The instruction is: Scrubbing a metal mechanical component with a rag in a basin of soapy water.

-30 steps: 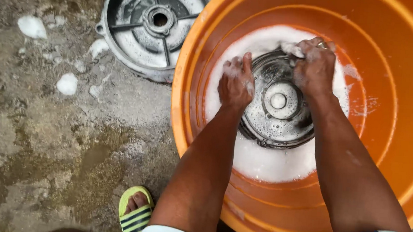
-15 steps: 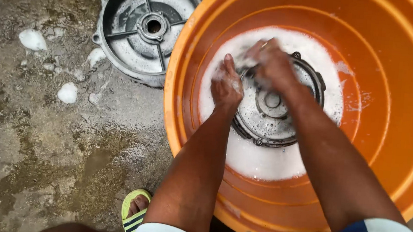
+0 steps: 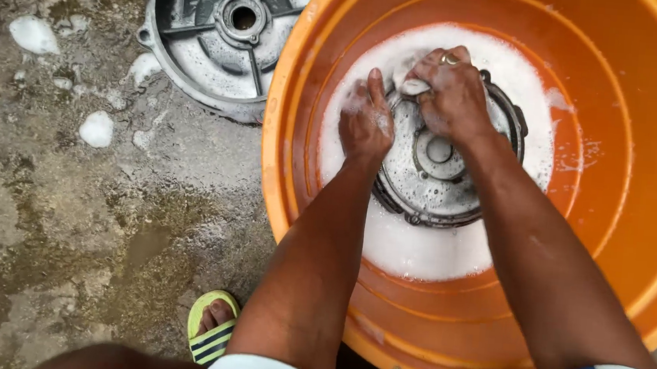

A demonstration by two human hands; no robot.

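A round grey metal cover [image 3: 432, 181] lies in soapy white water inside a large orange tub [image 3: 620, 153]. My left hand [image 3: 366, 121] grips the cover's left rim, fingers wet with foam. My right hand [image 3: 453, 93] presses a small pale sponge or cloth [image 3: 413, 86] against the cover's upper left part; a ring shows on one finger. Both forearms reach down into the tub from the bottom of the view.
A second round grey metal housing [image 3: 223, 28] with spokes and a centre hole lies on the wet concrete to the tub's upper left. Blobs of foam [image 3: 97, 127] dot the ground. My foot in a green striped sandal [image 3: 212, 328] stands by the tub's near left side.
My right hand has slid from the cover's upper right across to its upper left, close to my left hand. The left hand stays on the left rim.
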